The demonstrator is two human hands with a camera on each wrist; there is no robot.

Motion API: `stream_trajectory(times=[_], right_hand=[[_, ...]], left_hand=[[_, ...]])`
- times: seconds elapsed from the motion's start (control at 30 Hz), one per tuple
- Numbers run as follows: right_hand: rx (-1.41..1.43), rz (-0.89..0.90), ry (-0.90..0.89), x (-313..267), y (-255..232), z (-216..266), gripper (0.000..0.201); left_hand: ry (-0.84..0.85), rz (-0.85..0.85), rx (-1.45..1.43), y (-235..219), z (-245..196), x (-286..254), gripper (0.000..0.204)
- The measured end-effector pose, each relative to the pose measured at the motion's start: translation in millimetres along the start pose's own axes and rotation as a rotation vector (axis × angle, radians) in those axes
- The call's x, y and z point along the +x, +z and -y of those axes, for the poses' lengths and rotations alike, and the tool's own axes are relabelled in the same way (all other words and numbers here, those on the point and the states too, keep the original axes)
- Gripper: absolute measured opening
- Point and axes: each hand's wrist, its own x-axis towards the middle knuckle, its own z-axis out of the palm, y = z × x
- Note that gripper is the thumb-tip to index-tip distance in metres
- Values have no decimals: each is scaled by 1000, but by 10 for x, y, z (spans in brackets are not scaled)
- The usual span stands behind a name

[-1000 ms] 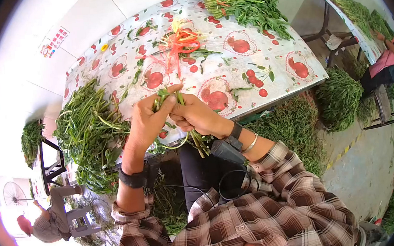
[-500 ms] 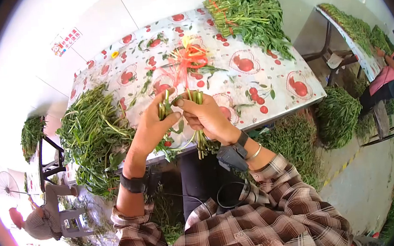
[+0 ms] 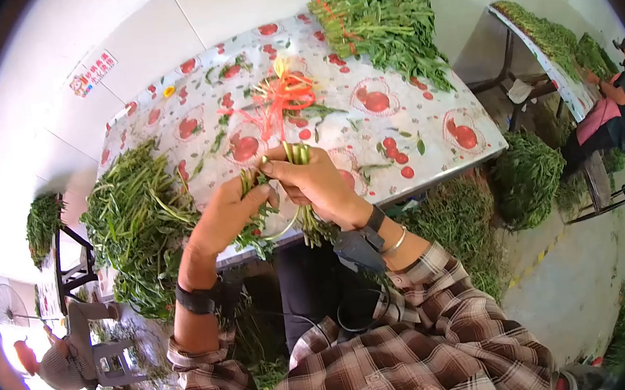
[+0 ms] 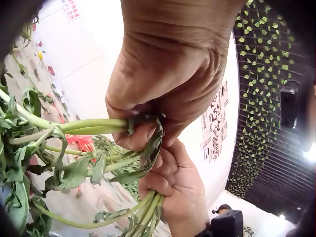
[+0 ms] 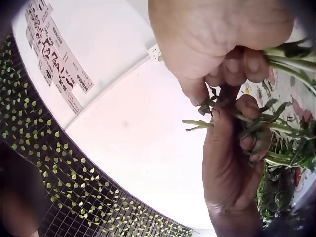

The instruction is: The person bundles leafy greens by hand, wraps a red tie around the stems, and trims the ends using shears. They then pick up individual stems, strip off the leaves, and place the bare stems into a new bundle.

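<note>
Both hands are close together above the near edge of the table. My left hand grips a few leafy green stems, their leaves trailing out at the side in the left wrist view. Beside it, my right hand holds a small bunch of stems upright, ends showing above and below the fist. The right thumb and forefinger pinch a dark leaf at the left hand's stems. A loose heap of leafy greens lies by my left forearm.
Red plastic ties lie mid-table, with tied bundles of greens at the back right. More greens cover the floor to the right. One person works at another table; another person sits at far left.
My hands were touching over the stems, then drew slightly apart. The right hand's bunch has turned more upright, and the left hand sits a little lower and further left.
</note>
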Motion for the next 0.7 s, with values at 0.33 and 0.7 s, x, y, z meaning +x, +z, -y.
stream_trajectory(times=[0.33,0.7], right_hand=[[-117,56,37,5,-8,-87,26],[-132,69,12,-17,-32,-95,22]], left_hand=[[-109,78,33,-7,21,26,22],[-9,46,-16,103,-105,34,28]])
